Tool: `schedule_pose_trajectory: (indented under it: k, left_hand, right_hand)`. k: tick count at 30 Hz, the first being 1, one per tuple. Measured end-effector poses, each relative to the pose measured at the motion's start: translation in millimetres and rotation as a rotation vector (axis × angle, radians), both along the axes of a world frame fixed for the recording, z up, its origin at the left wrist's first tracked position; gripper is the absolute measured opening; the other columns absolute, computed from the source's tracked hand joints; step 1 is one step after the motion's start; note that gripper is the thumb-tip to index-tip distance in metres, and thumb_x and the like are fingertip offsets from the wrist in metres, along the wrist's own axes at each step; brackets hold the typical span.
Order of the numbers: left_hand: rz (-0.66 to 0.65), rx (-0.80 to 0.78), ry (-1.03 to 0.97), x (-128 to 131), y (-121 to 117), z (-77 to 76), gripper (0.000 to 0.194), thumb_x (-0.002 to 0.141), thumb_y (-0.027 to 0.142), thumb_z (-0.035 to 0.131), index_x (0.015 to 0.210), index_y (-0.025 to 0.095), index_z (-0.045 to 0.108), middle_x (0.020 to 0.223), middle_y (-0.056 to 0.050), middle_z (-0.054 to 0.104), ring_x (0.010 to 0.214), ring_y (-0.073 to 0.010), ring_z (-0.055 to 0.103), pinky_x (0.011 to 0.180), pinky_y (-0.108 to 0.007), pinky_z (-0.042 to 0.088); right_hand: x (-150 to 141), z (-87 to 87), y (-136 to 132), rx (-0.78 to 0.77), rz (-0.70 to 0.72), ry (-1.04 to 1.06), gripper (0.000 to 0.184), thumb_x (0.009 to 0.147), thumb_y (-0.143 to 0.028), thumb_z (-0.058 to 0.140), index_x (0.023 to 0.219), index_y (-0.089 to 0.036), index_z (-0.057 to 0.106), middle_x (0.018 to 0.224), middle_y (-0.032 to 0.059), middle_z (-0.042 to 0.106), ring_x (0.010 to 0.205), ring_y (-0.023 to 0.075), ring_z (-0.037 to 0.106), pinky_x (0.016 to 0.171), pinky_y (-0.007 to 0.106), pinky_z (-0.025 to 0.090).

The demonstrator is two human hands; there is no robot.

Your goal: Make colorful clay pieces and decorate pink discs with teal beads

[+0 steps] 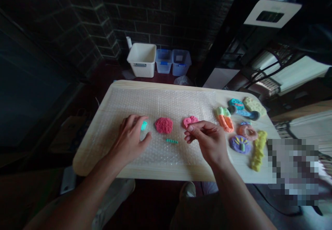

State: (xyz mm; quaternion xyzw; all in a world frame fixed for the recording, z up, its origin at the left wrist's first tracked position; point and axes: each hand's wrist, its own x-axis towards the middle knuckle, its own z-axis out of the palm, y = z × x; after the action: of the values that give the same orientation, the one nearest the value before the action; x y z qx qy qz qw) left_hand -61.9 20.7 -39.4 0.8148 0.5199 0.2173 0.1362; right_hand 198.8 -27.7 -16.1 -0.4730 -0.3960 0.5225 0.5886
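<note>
My left hand (133,133) hovers over the bubble wrap with thumb and fingers apart. Just beyond its fingers lies a small turquoise lump of modelling clay (144,125), partly covered by the hand. My right hand (204,136) has its thumb and index finger pinched together; whatever is between them, if anything, is too small to make out. Behind its fingertips sits a pink clay piece (190,120), partly hidden. Between the hands rests a crimson clay lump (164,125) with a bumpy surface. A thin beaded green clay strip (172,141) lies closer to me.
Bubble wrap (124,102) covers much of the wooden table (129,172). Several clay shapes stand at the right, including an orange and green one (225,120), a purple disc (240,144) and a yellow bar (258,150). A white bin (142,62) and blue-tinted boxes (180,64) stand behind.
</note>
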Motion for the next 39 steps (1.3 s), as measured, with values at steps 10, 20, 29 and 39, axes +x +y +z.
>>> schedule_pose_trajectory:
  k: [10, 20, 29, 39]
  left_hand:
    - [-0.336, -0.003, -0.144, 33, -20, 12.6, 0.015, 0.098, 0.015, 0.059, 0.107, 0.02, 0.07, 0.103, -0.007, 0.069, 0.097, -0.0227, 0.068, 0.089, -0.039, 0.055]
    - [-0.349, -0.149, -0.078, 44, -25, -9.8, 0.021, 0.099, 0.016, 0.061, 0.117, 0.017, 0.072, 0.111, -0.009, 0.07, 0.099, -0.0236, 0.069, 0.089, -0.039, 0.057]
    - [-0.302, -0.168, -0.109, 54, -23, -6.2, 0.019, 0.096, 0.012, 0.061, 0.1, 0.022, 0.077, 0.097, -0.006, 0.069, 0.089, -0.0216, 0.068, 0.081, -0.034, 0.054]
    - [0.038, -0.722, -1.022, 51, -14, 10.6, 0.023, 0.083, 0.033, 0.084, 0.101, 0.018, 0.08, 0.1, -0.01, 0.078, 0.082, -0.0194, 0.066, 0.067, -0.028, 0.046]
  right_hand:
    - [6, 1.0, 4, -0.061, -0.016, 0.08, 0.019, 0.09, -0.035, 0.081, 0.1, -0.019, 0.08, 0.1, 0.0096, 0.084, 0.091, 0.022, 0.081, 0.087, 0.038, 0.067]
    - [17, 5.2, 5, 0.061, -0.055, 0.024, 0.014, 0.08, -0.024, 0.09, 0.079, -0.018, 0.078, 0.067, 0.0015, 0.077, 0.053, 0.0111, 0.067, 0.052, 0.021, 0.057]
    - [13, 11.5, 1, 0.022, 0.008, 0.001, 0.036, 0.097, -0.047, 0.071, 0.076, -0.017, 0.074, 0.065, 0.004, 0.073, 0.051, 0.0147, 0.065, 0.046, 0.026, 0.054]
    - [10, 6.1, 3, 0.009, 0.027, 0.063, 0.015, 0.085, -0.027, 0.086, 0.098, -0.02, 0.082, 0.095, 0.0064, 0.083, 0.085, 0.019, 0.079, 0.082, 0.033, 0.066]
